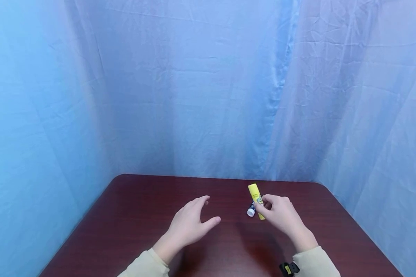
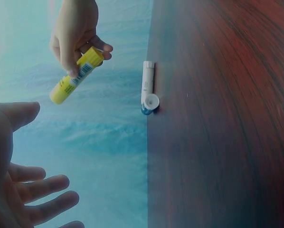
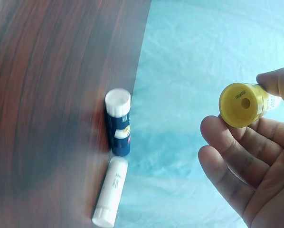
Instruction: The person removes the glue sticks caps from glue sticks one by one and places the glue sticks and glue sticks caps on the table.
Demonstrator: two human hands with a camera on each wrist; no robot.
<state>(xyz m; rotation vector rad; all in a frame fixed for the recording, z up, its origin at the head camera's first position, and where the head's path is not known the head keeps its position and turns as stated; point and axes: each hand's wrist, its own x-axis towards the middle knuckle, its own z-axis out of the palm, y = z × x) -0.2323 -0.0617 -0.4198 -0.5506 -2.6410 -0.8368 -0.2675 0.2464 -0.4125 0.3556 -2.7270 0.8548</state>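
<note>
My right hand [image 1: 282, 213] pinches a yellow glue stick [image 1: 254, 191] between thumb and fingers, holding it tilted above the table. In the right wrist view its hollow yellow end [image 3: 238, 105] faces the camera. A dark blue glue stick with a white end [image 3: 118, 126] lies on the table, and a white glue stick [image 3: 110, 192] lies end to end with it. From the head view the white one is hidden, and only part of the blue one [image 1: 251, 209] shows. To the left, my left hand [image 1: 190, 221] hovers with thumb and fingers spread, holding nothing.
The dark red-brown wooden table [image 1: 142, 215] has rounded far corners. Light blue curtains [image 1: 208, 96] hang behind it and along both sides. A black and yellow band [image 1: 289, 269] sits at the right sleeve's cuff.
</note>
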